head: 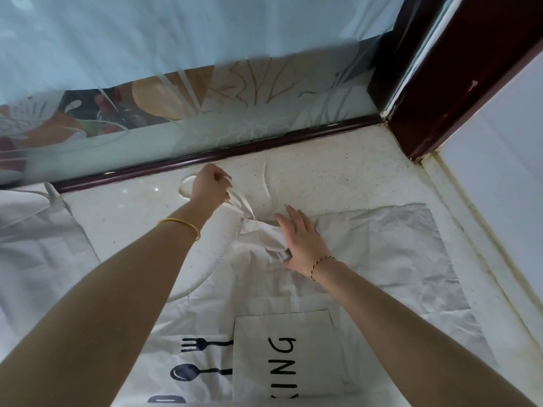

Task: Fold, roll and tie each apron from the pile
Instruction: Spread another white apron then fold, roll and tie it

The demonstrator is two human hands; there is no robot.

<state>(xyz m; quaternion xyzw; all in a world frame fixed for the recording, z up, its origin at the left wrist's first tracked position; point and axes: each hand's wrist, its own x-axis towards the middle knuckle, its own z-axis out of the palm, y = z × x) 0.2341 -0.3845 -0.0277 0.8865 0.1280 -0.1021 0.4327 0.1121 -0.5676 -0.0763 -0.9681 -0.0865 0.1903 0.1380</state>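
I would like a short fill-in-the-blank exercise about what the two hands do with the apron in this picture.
1. The left hand pinches the white ribbon strap of the white cotton apron and lifts it off the speckled stone ledge; the ____ hand lies flat on the cloth.
2. The gold bangle is on the ____ wrist.
3. Beside the printed fork is a printed ____.

Missing words: right; left; spoon

White apron (printed fork, spoon, letters) lies spread, creased, partly folded.
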